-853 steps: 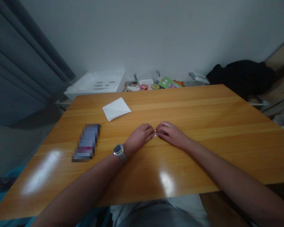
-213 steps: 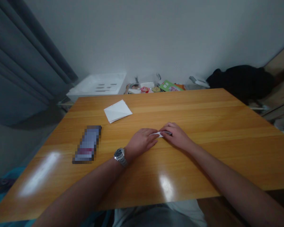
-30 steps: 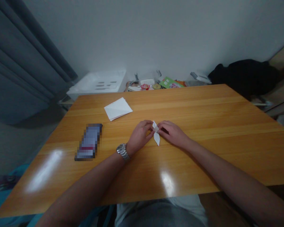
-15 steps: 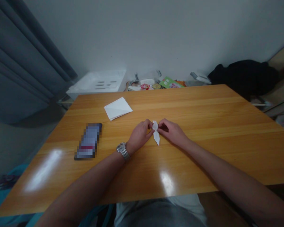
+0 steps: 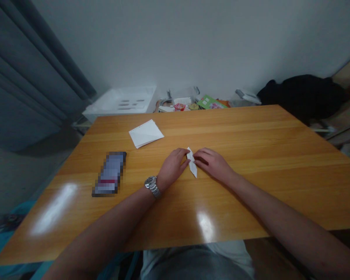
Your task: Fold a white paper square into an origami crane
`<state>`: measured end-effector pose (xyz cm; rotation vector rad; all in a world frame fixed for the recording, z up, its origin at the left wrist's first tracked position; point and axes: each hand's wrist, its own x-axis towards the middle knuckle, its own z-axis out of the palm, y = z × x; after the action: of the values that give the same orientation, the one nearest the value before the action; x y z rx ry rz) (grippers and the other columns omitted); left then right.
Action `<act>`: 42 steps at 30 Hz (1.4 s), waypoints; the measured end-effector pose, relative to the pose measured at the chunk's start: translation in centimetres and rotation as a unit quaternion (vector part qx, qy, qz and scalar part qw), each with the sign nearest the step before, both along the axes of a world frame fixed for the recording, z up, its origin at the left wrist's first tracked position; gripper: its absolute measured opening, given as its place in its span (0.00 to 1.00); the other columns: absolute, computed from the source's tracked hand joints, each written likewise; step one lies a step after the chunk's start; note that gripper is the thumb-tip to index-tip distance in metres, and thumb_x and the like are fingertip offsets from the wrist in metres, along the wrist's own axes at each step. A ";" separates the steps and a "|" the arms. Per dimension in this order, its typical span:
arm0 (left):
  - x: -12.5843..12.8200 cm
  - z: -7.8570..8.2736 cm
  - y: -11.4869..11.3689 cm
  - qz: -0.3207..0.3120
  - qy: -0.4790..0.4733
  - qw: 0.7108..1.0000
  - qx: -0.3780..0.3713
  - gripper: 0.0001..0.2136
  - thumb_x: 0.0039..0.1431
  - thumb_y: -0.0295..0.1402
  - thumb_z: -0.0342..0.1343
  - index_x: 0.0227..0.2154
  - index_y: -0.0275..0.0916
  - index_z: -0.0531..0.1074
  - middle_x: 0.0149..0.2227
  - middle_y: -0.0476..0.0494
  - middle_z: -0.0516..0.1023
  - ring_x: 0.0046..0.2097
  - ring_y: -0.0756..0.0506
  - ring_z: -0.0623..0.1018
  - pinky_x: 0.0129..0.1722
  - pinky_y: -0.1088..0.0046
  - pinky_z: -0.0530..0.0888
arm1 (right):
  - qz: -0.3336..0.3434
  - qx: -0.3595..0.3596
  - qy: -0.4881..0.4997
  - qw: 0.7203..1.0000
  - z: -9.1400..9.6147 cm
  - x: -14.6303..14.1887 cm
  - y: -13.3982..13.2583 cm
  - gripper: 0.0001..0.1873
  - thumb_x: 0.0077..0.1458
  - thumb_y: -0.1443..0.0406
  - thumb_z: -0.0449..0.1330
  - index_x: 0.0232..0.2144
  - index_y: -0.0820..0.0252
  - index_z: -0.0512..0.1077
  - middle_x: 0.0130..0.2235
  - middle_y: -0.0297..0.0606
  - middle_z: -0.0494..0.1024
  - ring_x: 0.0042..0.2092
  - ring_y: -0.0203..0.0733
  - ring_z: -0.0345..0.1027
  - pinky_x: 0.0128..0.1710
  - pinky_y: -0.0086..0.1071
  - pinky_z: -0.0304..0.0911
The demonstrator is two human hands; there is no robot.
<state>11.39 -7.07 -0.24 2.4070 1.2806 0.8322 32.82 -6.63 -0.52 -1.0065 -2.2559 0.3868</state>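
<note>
A small folded white paper shape (image 5: 192, 165), long and pointed at both ends, lies on the wooden table (image 5: 251, 147) between my hands. My left hand (image 5: 172, 168), with a metal watch on the wrist, pinches the paper's upper left edge with curled fingers. My right hand (image 5: 212, 163) presses its fingertips onto the paper's right side, fingers bent and together. Both forearms reach in from the near edge.
A stack of white paper sheets (image 5: 146, 133) lies at the table's far left. A phone (image 5: 109, 174) rests left of my left hand. Behind the table stand a white tray (image 5: 121, 103), small packets (image 5: 192, 104) and a black bag (image 5: 300, 95).
Over the last second the paper shape has settled lower and flatter on the table, and my right fingers have come down onto it. Earlier it was a smaller flat fold held between both hands.
</note>
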 end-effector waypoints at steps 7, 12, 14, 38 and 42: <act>-0.3 -0.2 0.2 0.021 0.080 0.995 0.057 0.13 0.68 0.34 0.52 0.52 0.40 0.74 0.54 0.40 0.75 0.55 0.41 0.73 0.58 0.59 0.69 | 0.014 0.039 -0.042 0.998 -0.2 0.1 -0.1 0.13 0.65 0.63 0.57 0.48 0.59 0.76 0.47 0.47 0.76 0.49 0.49 0.69 0.50 0.45 0.68; -0.3 0.0 0.2 0.000 0.093 0.993 0.068 0.14 0.70 0.32 0.50 0.53 0.39 0.74 0.53 0.40 0.77 0.54 0.42 0.74 0.57 0.60 0.70 | 0.014 0.039 -0.050 0.998 0.1 0.1 -0.2 0.14 0.65 0.62 0.57 0.49 0.59 0.76 0.48 0.47 0.76 0.49 0.49 0.69 0.51 0.45 0.68; -0.4 0.0 0.2 0.000 0.094 0.993 0.067 0.14 0.70 0.32 0.50 0.53 0.40 0.74 0.55 0.40 0.76 0.55 0.42 0.74 0.58 0.61 0.70 | 0.018 0.038 -0.051 0.998 0.2 0.3 -0.2 0.15 0.66 0.62 0.56 0.51 0.57 0.76 0.48 0.47 0.76 0.50 0.49 0.69 0.51 0.45 0.68; -1.0 0.9 -0.4 -0.054 0.142 0.986 0.062 0.18 0.70 0.36 0.48 0.60 0.44 0.69 0.60 0.41 0.71 0.59 0.40 0.69 0.60 0.57 0.65 | 0.076 0.037 -0.118 0.989 0.4 2.3 0.2 0.20 0.65 0.61 0.56 0.58 0.58 0.71 0.62 0.49 0.69 0.64 0.51 0.62 0.64 0.50 0.59; -0.9 1.4 -0.4 -0.050 0.142 0.986 0.068 0.17 0.69 0.37 0.51 0.57 0.42 0.71 0.54 0.41 0.75 0.53 0.41 0.72 0.56 0.58 0.67 | 0.078 0.018 -0.121 0.989 0.5 2.3 0.1 0.22 0.65 0.61 0.57 0.59 0.58 0.69 0.62 0.48 0.70 0.64 0.51 0.62 0.64 0.49 0.59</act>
<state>10.51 -7.44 1.20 2.7526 1.2204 0.5793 35.11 -6.54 0.01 -0.9024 -2.5600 0.3017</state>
